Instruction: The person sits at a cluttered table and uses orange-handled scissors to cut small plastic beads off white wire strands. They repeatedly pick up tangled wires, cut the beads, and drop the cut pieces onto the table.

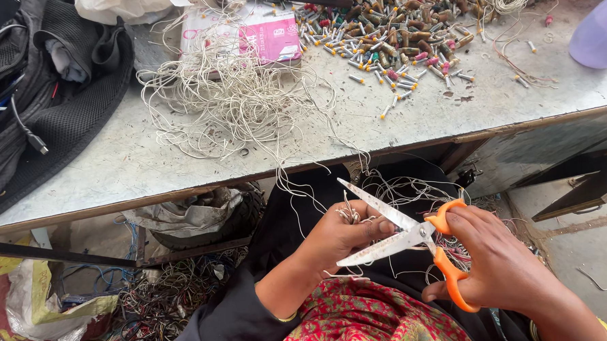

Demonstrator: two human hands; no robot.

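Honestly, the trick here is keeping the little bundle of wire ends [348, 212] pinched tight in the left hand [345, 235], lower middle of the frame, so the open blades meet it square. The right hand [501, 257] is closed around the orange scissors [416, 238]. Loose white wire [238, 99] trails down from the table [113, 162], so it could snag; the pile of capped pieces [398, 31] sits top centre.
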